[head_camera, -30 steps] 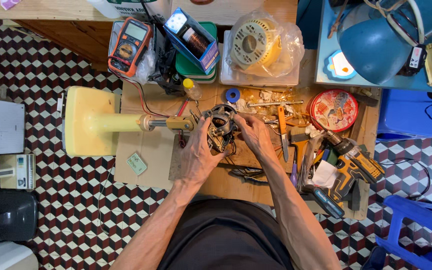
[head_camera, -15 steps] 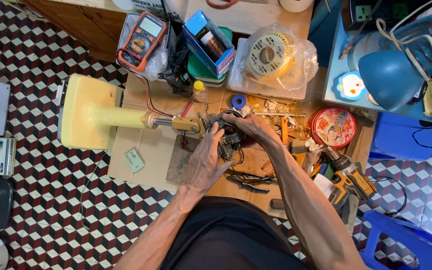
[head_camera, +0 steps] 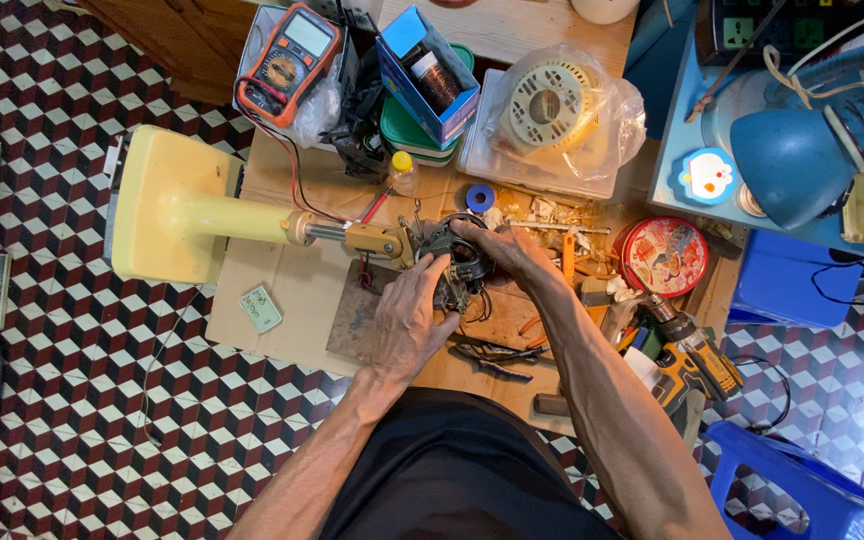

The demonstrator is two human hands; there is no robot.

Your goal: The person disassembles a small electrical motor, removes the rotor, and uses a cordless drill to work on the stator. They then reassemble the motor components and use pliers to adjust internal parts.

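Head view: fan motor (head_camera: 455,262) sits clasped between left hand (head_camera: 407,325) and right hand (head_camera: 512,255) grip.

We are seeing an orange multimeter (head_camera: 287,60) lying beside a blue box (head_camera: 427,72), a round red tin (head_camera: 664,256) sitting near a yellow cordless drill (head_camera: 687,352) on the worktop (head_camera: 292,290).

Motor (head_camera: 455,262) between stand (head_camera: 177,210) and tin (head_camera: 663,255), on cardboard (head_camera: 287,300).

Fan motor (head_camera: 457,262): largely hidden beneath left hand (head_camera: 407,325) and right hand (head_camera: 508,252); wiring under the grip indistinct (too small). Blue chair (head_camera: 802,490): cut by frame edge.
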